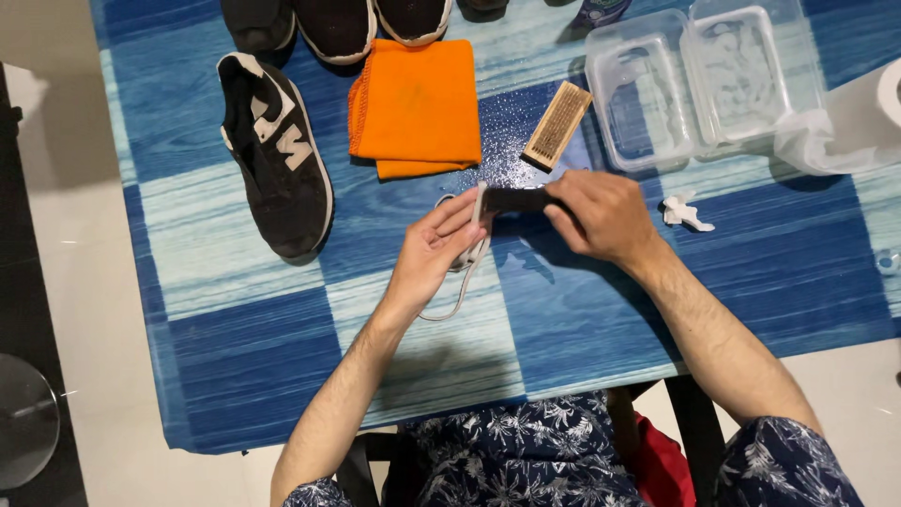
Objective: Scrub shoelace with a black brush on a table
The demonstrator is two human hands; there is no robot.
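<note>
Blue-checked tablecloth [235, 357] fills the frame; at centre, the left hand [436, 249] pinches a white shoelace [462, 282], the right hand [601, 216] fingers clamped on a dark brush [514, 199].

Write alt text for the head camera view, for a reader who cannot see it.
Two bare hands meet over a blue checked table: the left hand pinches a white shoelace, the right hand grips a dark brush. Around them lie a black sneaker, a folded orange cloth, a wooden brush and clear plastic containers.

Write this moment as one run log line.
left hand: holds white shoelace | right hand: grips dark brush | nearby: black shoe, orange cloth
</note>
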